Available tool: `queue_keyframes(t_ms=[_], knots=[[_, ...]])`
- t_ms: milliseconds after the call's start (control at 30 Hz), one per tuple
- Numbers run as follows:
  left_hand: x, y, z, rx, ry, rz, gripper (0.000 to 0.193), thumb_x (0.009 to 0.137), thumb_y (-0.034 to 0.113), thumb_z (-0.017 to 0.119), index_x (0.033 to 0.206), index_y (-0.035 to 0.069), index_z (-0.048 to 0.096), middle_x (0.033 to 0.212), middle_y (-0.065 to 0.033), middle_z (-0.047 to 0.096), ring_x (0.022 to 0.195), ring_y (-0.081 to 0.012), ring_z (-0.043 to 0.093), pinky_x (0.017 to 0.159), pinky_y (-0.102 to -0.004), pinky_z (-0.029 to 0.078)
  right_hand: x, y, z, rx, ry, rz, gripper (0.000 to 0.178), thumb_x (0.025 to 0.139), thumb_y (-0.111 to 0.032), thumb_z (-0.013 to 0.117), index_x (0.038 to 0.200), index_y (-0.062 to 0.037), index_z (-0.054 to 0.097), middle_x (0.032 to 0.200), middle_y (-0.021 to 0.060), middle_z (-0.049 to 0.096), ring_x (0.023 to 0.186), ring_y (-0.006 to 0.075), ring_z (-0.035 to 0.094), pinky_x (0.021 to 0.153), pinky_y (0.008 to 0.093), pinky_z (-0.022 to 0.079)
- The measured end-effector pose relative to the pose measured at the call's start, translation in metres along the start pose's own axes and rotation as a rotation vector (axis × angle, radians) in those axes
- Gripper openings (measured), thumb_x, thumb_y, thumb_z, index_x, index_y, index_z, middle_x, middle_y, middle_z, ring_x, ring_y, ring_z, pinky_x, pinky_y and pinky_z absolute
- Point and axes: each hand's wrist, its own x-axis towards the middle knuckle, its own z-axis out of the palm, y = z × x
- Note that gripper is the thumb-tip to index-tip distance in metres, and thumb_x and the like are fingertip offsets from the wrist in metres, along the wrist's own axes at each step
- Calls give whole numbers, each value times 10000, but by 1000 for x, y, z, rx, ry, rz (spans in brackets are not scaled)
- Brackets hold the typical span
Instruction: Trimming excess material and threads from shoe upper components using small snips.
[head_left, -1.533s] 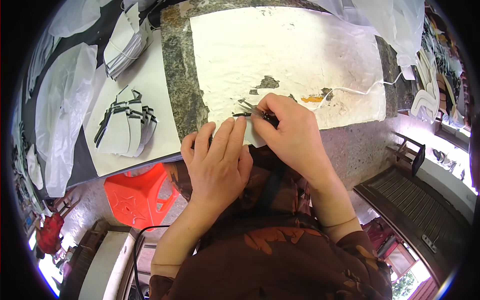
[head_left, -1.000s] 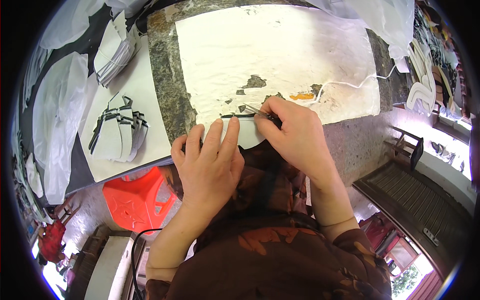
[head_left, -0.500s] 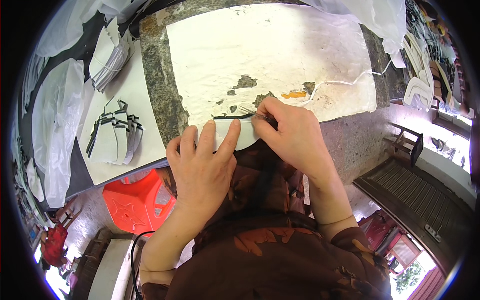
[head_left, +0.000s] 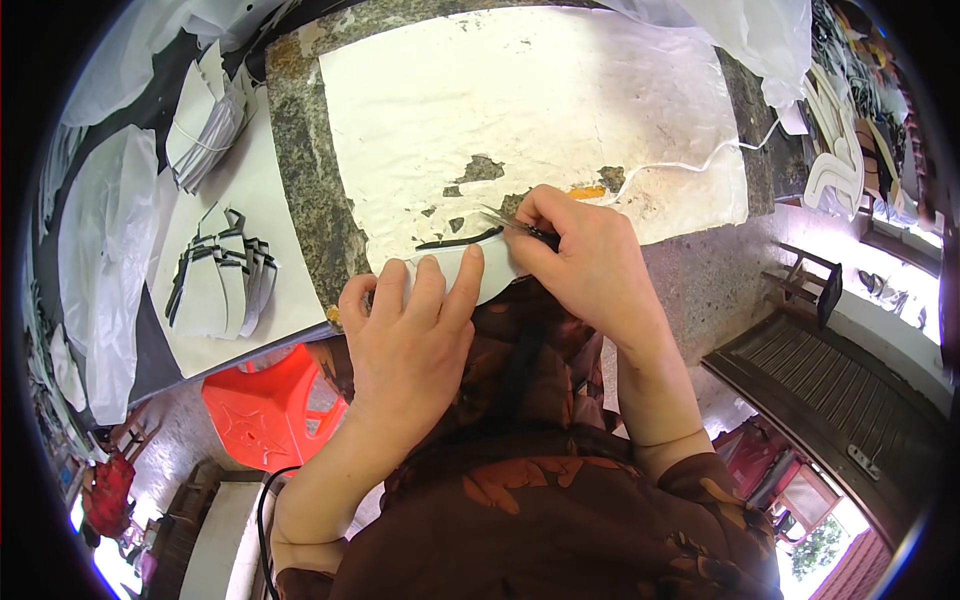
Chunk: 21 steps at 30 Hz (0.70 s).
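Note:
A pale, curved flat piece [head_left: 497,275] with a black strip [head_left: 462,241] along its far edge lies at the near edge of the worktable. Over it my left hand [head_left: 405,330] is spread, fingertips pressing the piece down just short of the strip. My right hand [head_left: 590,260] is closed around small scissors [head_left: 541,236] at the strip's right end. Their thin metal points reach out to the left, past my fingers, while much of the handle is hidden in my grip.
A worn white sheet [head_left: 520,90] covers the stone slab. To the left lie a fanned stack of black-edged pieces [head_left: 222,285], a tied bundle [head_left: 208,125] and a plastic bag [head_left: 110,270]. A white cord [head_left: 690,163] crosses the sheet's right. Below stands a red stool [head_left: 260,415].
The pale piece has tilted, its left end coming nearer to me. My left hand has shifted slightly nearer with it. The right hand still holds the scissors at the strip's right end.

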Motion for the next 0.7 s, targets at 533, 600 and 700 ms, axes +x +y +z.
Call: queue_keyframes(t_ms=[533,600,700], knots=[[16,4,-6,-77,-114,1,650,745,71,684,1373,235,656,963,-47,486,1005,-260,524,937,-457,402,4,4,-2,-9,12,-32,175,902,-196,703,905,-35,633,692,86,662,631,217,659,615,325,497],[16,4,-5,-72,-119,4,652,746,71,683,1377,235,655,966,-50,485,1008,-264,522,937,-459,402,4,5,-2,-4,5,-37,180,910,-201,703,913,-36,632,692,85,662,630,213,662,612,323,497],[16,3,-5,-68,-108,9,657,749,72,680,1384,235,650,968,-56,475,1011,-271,516,944,-465,402,4,5,-3,12,-10,-48,180,929,-204,698,922,-38,629,695,85,662,629,206,667,605,318,497]])
